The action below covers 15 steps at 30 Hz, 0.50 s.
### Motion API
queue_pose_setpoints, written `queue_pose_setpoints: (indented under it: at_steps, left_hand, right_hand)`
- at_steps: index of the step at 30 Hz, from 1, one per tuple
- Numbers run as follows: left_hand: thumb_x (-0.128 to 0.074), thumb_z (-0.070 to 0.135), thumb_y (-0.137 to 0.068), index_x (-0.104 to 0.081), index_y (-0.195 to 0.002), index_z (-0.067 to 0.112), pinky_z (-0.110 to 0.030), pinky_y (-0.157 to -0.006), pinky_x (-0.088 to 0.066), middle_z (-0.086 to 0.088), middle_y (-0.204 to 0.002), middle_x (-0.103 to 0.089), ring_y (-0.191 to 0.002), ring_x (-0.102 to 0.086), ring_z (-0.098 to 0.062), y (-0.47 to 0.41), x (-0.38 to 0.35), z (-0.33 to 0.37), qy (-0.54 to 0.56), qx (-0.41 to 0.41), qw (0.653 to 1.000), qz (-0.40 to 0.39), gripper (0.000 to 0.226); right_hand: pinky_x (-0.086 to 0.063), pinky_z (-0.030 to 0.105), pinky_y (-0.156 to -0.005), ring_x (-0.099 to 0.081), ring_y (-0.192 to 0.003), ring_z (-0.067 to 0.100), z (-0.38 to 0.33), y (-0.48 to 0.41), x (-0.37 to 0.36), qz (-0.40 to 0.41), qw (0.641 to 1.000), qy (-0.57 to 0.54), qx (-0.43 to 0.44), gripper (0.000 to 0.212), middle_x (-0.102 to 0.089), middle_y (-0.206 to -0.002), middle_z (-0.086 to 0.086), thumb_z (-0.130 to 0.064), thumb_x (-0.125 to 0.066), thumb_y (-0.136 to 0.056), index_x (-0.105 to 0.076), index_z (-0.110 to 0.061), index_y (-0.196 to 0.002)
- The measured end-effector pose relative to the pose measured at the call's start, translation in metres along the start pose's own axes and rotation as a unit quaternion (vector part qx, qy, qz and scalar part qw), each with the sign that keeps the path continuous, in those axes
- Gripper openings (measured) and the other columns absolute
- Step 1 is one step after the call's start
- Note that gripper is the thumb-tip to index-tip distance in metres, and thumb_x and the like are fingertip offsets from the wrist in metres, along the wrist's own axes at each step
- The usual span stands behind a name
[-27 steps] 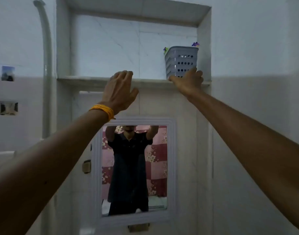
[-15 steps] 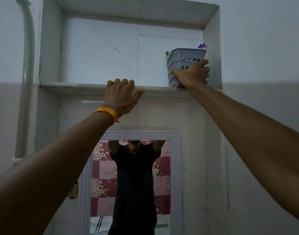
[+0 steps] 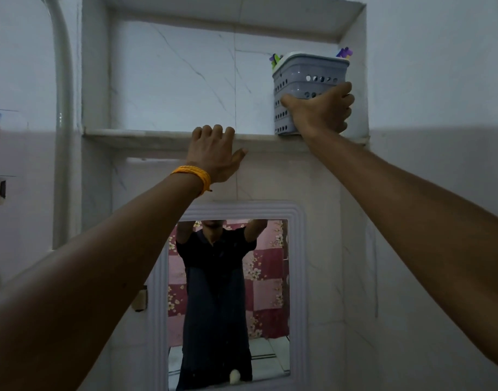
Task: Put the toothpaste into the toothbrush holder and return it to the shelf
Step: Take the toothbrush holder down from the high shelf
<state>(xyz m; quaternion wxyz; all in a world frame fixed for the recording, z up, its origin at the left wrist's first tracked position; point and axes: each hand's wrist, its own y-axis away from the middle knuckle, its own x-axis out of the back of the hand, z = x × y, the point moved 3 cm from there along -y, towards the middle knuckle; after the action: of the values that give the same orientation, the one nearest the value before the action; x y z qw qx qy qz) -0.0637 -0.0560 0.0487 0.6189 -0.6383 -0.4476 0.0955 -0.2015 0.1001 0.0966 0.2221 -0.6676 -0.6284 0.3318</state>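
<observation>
A grey perforated toothbrush holder [image 3: 304, 77] stands in the right corner of the recessed marble shelf [image 3: 146, 134], tilted a little to the left. Green and purple brush tips poke above its rim. My right hand [image 3: 319, 112] is wrapped around its lower front. My left hand [image 3: 215, 155], with an orange band at the wrist, rests with its fingers curled over the shelf's front edge, holding nothing. I see no toothpaste; the holder's inside is hidden.
The shelf niche has side walls close on the right of the holder. A white-framed mirror [image 3: 297, 277] hangs below the shelf, reflecting a person with raised arms. A vertical pipe [image 3: 62, 114] runs down the left wall.
My right hand has slid up from the holder's base and closed around its front. My left hand has settled onto the shelf edge. The view has tilted upward.
</observation>
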Motion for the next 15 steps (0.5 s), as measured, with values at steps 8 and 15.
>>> queue_pose_setpoints:
  at_steps: [8,15]
  left_hand:
    - [-0.048,0.045,-0.093,-0.039,-0.144,0.009,-0.048,-0.113,-0.035,-0.016,-0.143,-0.048,-0.133,-0.043,-0.035,0.086,-0.003,0.009,0.132,0.006,0.988,0.075,0.063]
    - [-0.044,0.041,-0.093,-0.044,-0.138,0.01,-0.044,-0.108,-0.04,-0.011,-0.134,-0.054,-0.125,-0.05,-0.033,0.185,-0.047,0.008,0.198,0.045,0.979,0.023,0.054]
  right_hand:
    - [-0.057,0.054,-0.106,-0.056,-0.134,0.031,0.005,0.063,0.045,-0.014,0.996,-0.077,0.04,0.124,-0.05,-0.146,0.01,-0.051,-0.094,-0.054,-0.034,-0.007,-0.154]
    - [-0.054,0.026,-0.101,-0.055,-0.134,0.022,0.094,0.163,0.071,-0.074,0.992,-0.101,0.023,0.119,-0.049,-0.148,0.01,-0.025,-0.104,-0.058,-0.036,-0.006,-0.154]
